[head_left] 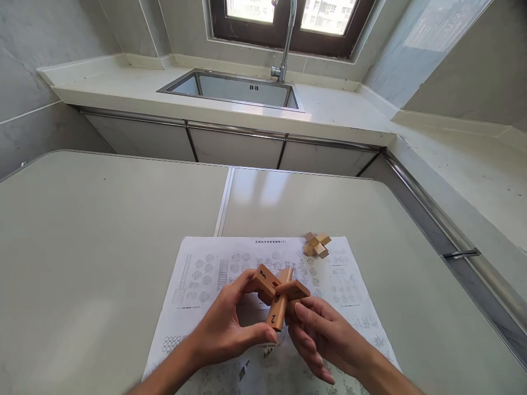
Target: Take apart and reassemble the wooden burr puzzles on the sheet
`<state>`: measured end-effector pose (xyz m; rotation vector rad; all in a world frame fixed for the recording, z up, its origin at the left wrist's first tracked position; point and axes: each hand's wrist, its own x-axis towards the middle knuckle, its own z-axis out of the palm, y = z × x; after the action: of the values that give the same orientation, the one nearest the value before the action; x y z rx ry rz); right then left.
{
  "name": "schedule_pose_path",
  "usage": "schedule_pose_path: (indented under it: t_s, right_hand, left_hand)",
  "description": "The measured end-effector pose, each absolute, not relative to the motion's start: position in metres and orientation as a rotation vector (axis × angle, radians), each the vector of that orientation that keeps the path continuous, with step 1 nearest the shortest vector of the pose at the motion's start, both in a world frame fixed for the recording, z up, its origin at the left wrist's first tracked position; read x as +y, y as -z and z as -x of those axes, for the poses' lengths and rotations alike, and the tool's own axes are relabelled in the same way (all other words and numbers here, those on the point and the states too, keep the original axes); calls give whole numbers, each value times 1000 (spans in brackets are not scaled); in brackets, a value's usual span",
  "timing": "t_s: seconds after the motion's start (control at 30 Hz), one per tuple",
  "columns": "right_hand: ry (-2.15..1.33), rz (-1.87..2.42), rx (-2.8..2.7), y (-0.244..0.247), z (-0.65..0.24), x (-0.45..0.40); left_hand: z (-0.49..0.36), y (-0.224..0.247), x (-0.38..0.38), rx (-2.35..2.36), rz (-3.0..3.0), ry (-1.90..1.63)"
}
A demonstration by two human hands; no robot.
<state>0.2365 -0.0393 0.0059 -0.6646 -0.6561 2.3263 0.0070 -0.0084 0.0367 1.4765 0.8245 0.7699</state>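
**Interlocked wooden puzzle (281,296) held in both hands above a printed sheet (177,323)**

The puzzle, its crossed bars inked with numerals, was in the air over the sheet, a "2" readable on the bar end nearest the person. The left hand (218,329) had its fingers clamped on it, thumb at that near end and forefinger round the far left block. The right hand (323,334) had thumb and forefinger closed on its right side, the other fingers loose below; the exact contact there was partly hidden.

The step in hand looked like seating or adjusting a bar. Done well, it seemed to call for the left hand to brace the assembly without squeezing the joint, while the right nudged one bar straight along its own axis, since a twist would probably bind the notches. Keeping the crossing in sight would have helped.

Beyond the hands, a smaller, paler puzzle (317,244) rested at the sheet's far right edge. The sheet, dense with diagrams, lay on a pale, glossy tabletop (82,230) divided by a strip (224,203). Past it ran a counter (337,112) with an inset sink (230,88), a tall faucet (288,41) and a bright, dark-framed window (284,27).
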Motion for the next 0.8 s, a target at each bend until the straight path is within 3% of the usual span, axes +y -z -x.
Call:
schedule_pose_path:
  t_s: [0.8]
  right_hand:
    - [-2298,616,-539,-4,-237,-39]
  left_hand:
    - [-11,-37,-7,908,-1490,-796]
